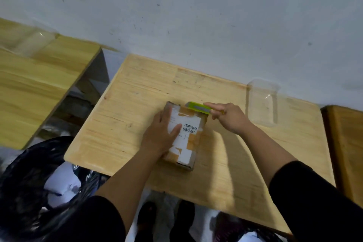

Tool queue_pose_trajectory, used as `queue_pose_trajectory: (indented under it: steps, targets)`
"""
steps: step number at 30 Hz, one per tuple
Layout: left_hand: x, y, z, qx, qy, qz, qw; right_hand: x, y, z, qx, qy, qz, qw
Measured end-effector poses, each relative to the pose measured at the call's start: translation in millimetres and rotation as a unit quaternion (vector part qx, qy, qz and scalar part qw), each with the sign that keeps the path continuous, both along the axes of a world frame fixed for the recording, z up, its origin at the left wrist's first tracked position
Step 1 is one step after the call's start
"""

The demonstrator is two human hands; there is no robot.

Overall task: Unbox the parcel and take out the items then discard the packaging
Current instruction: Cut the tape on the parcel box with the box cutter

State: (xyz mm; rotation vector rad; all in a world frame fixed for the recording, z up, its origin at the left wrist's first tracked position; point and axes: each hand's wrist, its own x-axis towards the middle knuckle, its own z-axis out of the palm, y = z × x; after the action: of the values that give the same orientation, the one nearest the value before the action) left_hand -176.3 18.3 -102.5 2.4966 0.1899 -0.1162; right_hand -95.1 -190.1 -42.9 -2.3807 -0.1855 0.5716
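Nearest the camera: two black sleeves [314, 202], forearms reaching out over the table [225, 163]. Black bin bag [29, 182] at lower left beside the table's near corner, crumpled white paper [62, 180] inside it.

Parcel [184, 133] sits mid-table, long axis running away from the person, sealed with brown tape, white shipping label with barcodes on top. Near end of the label looks torn.

Left hand [163, 135] lies flat on the parcel's top and left side, fingers spread, pressing it down, not curled around anything; thumb rests on the label beside the barcodes.

Right hand [227, 116] is clenched around a green utility knife [198, 108], index finger stretched along its top. Knife tip is at the parcel's far edge, by the tape seam. Can't tell whether the blade touches the tape, frame too soft there.

Farther right: clear plastic container [262, 102], upright near the table's back edge, well apart from the parcel.

Second wooden table [39, 84] to the left, separated by a gap, with another clear container [33, 43] on it, blurred. Third wooden surface [345, 143] at the right edge. Grey-white wall [196, 15] behind, speckled with dark marks
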Motion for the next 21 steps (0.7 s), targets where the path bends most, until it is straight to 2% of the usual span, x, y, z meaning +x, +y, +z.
queue_pose_trajectory:
  steps: [4, 6, 10, 21]
  targets:
    - [2, 0, 1, 0.019, 0.004, -0.004, 1.0, 28, 6, 1, -0.08, -0.034, 0.102, 0.991]
    - [2, 1, 1, 0.025, 0.01, 0.0, 1.0, 36, 6, 0, -0.088, -0.035, 0.13, 0.987]
    - [4, 2, 2, 0.03, 0.036, 0.012, 0.999, 45, 6, 1, -0.061, -0.037, 0.141, 0.987]
    - [0, 1, 4, 0.017, 0.033, 0.02, 0.999, 55, 6, -5, -0.048, -0.053, 0.158, 0.985]
